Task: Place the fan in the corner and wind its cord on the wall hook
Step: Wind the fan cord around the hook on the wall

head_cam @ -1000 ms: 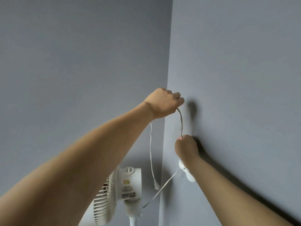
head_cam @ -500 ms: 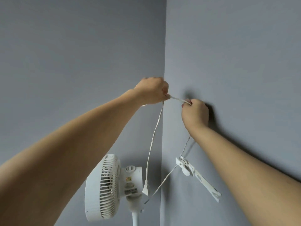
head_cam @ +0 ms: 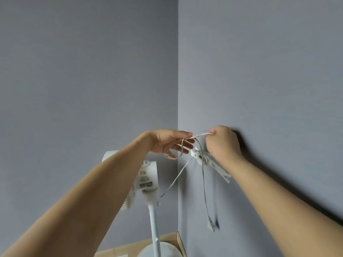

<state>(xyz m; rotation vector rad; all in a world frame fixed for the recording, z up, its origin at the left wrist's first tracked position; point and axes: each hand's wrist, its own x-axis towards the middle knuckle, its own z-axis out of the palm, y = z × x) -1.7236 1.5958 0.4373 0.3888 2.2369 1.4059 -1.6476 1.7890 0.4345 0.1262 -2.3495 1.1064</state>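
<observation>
White cord point(head_cam: 198, 134) stretches between my hands just above the wall hook point(head_cam: 201, 158). My left hand point(head_cam: 168, 142) pinches it, lower fingers loosely extended through a loop; my right hand point(head_cam: 222, 141) grips it in a fist. Left of and below the hook stands the fan point(head_cam: 146, 179), its label unreadable.

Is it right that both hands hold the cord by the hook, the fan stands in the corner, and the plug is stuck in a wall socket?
Not quite. The plug is in no socket; it hangs free by the wall below the hook, as the head view shows. The rest holds: left hand and right hand hold the cord, and the fan stands in the corner.
</observation>
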